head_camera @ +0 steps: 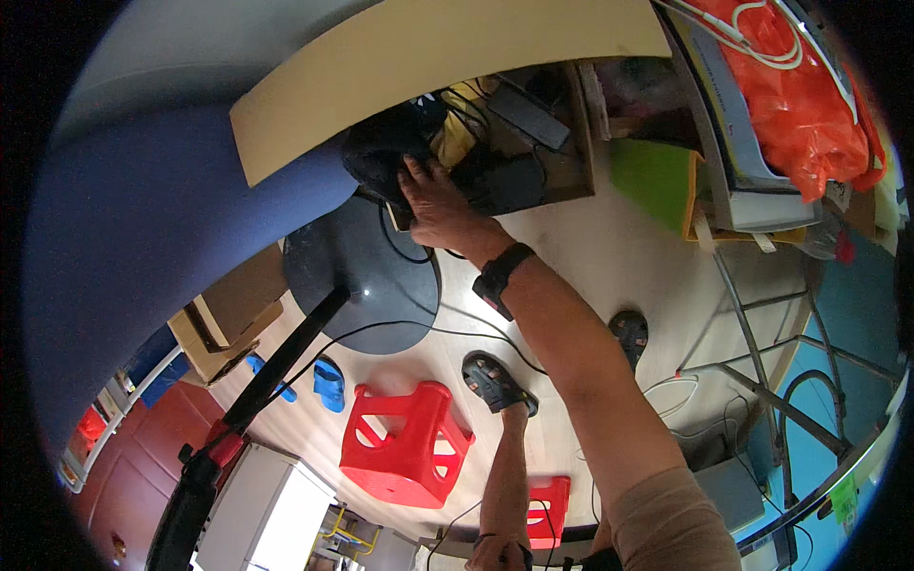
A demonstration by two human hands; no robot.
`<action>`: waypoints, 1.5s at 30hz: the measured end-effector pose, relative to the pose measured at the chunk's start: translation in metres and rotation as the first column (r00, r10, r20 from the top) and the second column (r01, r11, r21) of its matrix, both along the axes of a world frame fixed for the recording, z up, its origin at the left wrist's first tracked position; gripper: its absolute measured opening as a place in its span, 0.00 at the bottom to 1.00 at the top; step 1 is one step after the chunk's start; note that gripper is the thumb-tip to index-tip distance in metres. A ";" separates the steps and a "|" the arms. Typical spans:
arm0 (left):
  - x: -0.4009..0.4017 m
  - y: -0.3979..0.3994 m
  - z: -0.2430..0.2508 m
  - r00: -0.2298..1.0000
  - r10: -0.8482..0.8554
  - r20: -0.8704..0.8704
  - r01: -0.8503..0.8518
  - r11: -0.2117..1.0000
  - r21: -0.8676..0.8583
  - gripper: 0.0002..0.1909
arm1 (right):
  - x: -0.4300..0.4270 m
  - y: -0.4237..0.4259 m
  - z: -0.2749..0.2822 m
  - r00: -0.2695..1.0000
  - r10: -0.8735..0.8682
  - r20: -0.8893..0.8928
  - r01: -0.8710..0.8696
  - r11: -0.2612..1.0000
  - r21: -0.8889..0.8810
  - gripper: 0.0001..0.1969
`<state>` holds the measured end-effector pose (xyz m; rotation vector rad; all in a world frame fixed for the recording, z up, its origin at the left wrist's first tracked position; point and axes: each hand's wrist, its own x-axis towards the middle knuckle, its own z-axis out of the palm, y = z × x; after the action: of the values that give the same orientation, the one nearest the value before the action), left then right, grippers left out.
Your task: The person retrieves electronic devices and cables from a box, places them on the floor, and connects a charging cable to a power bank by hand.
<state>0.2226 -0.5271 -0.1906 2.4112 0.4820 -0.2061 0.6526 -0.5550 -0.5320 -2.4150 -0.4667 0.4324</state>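
Observation:
My right hand (435, 203) reaches up from the lower right, a black watch on its wrist. Its fingers are slightly apart and lie on a black, soft-looking item (382, 146) at the left of an open wooden compartment (589, 160). The thumb is hard to make out, and no grip on the item shows. Beside the fingers is a yellow item (457, 135) with black cables over it. A black power adapter (528, 114) lies further right in the compartment. A tan board (457, 53) spans above these things. My left hand is out of view.
A round black base (364, 285) stands on the floor below the compartment, with a cable across it. A black pole (285, 357) slants at the left. Red plastic stools (407, 446), blue slippers (328, 384), cardboard boxes (239, 300) and a metal frame (750, 335) stand around my feet.

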 end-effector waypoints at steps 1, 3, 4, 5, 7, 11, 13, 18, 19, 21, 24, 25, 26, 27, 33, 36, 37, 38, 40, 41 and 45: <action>-0.001 0.001 -0.001 1.000 0.005 0.016 -0.005 1.000 0.003 0.07 | -0.003 0.000 -0.006 1.000 0.004 -0.001 -0.004 1.000 0.008 0.38; -0.003 0.002 -0.002 0.999 0.012 0.032 -0.012 1.000 0.007 0.07 | -0.010 -0.006 -0.021 0.997 -0.012 -0.072 0.029 0.972 0.235 0.35; -0.002 0.002 -0.002 0.999 0.016 0.040 -0.016 1.000 -0.005 0.07 | -0.007 -0.015 -0.027 0.997 -0.013 -0.074 0.029 0.974 0.224 0.35; -0.002 0.001 -0.003 0.999 0.019 0.049 -0.018 1.000 -0.021 0.07 | -0.001 -0.027 -0.033 0.997 0.013 -0.080 0.014 0.943 0.332 0.32; -0.002 0.002 -0.002 0.998 0.041 0.054 -0.040 0.999 -0.011 0.07 | 0.003 -0.033 -0.023 0.995 0.060 -0.081 -0.016 0.888 0.460 0.31; -0.003 0.003 0.003 0.993 0.109 -0.046 -0.108 0.994 0.009 0.06 | 0.001 -0.079 0.003 0.747 0.029 -0.664 0.572 0.482 0.664 0.24; 0.003 0.007 0.002 0.999 0.053 0.010 -0.053 0.998 -0.036 0.06 | 0.000 -0.093 0.020 0.757 -0.156 -0.634 0.631 0.428 0.647 0.22; -0.008 0.016 -0.013 0.977 -0.043 0.208 0.054 0.997 -0.047 0.06 | 0.013 -0.141 -0.014 0.572 -0.640 -0.513 0.807 0.326 0.493 0.18; -0.024 0.017 -0.025 0.950 -0.055 0.307 0.064 0.998 -0.020 0.06 | 0.019 -0.169 -0.038 0.625 -0.687 -0.370 0.755 0.411 0.512 0.17; -0.056 0.022 -0.046 0.867 -0.081 0.491 0.059 0.996 0.059 0.07 | 0.026 -0.173 -0.045 0.673 -0.700 -0.239 0.696 0.491 0.523 0.16; -0.042 0.023 -0.042 0.867 -0.101 0.488 0.050 0.992 0.116 0.08 | 0.045 -0.156 -0.010 0.902 -0.402 0.161 0.425 0.893 -0.149 0.21; -0.037 0.022 -0.037 0.884 -0.096 0.457 0.051 0.993 0.109 0.08 | 0.049 -0.151 -0.002 0.923 -0.365 0.123 0.385 0.875 -0.293 0.24; -0.033 0.022 -0.034 0.899 -0.092 0.428 0.050 0.993 0.107 0.08 | 0.051 -0.145 0.002 0.940 -0.331 0.079 0.332 0.840 -0.429 0.27; -0.028 0.019 -0.032 0.908 -0.087 0.409 0.055 0.995 0.088 0.09 | 0.051 -0.150 -0.008 0.939 -0.333 0.082 0.334 0.834 -0.439 0.27; -0.009 0.020 -0.020 0.958 -0.056 0.280 0.039 0.997 0.063 0.11 | 0.048 -0.144 -0.024 0.941 -0.195 0.276 0.306 0.839 -0.450 0.32; -0.002 0.019 -0.011 0.977 -0.047 0.210 0.034 0.997 0.066 0.13 | 0.055 -0.149 -0.019 0.971 -0.201 0.127 0.238 0.861 -0.451 0.33; -0.002 0.018 -0.010 0.986 -0.026 0.164 0.017 0.998 0.057 0.12 | 0.057 -0.159 -0.022 0.973 -0.200 0.118 0.231 0.890 -0.394 0.35; 0.001 0.018 -0.007 0.986 -0.030 0.167 0.021 0.998 0.052 0.12 | 0.057 -0.168 -0.025 0.974 -0.199 0.109 0.224 0.915 -0.336 0.36; 0.006 0.016 0.001 1.000 -0.004 -0.009 0.004 1.000 0.003 0.12 | 0.058 -0.167 -0.011 0.969 -0.245 0.008 0.237 0.927 -0.290 0.36; 0.006 0.016 0.000 1.000 -0.003 -0.008 0.003 1.000 0.010 0.12 | 0.058 -0.165 -0.001 0.954 -0.284 -0.093 0.253 0.934 -0.250 0.36; -0.002 0.010 -0.011 0.982 -0.016 0.190 -0.001 0.996 0.091 0.12 | 0.047 -0.174 0.016 0.942 -0.337 -0.007 0.329 0.925 -0.189 0.35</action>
<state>0.2206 -0.5169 -0.2012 2.4901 0.4019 0.0451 0.7000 -0.7290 -0.5158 -2.5942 0.0092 0.3855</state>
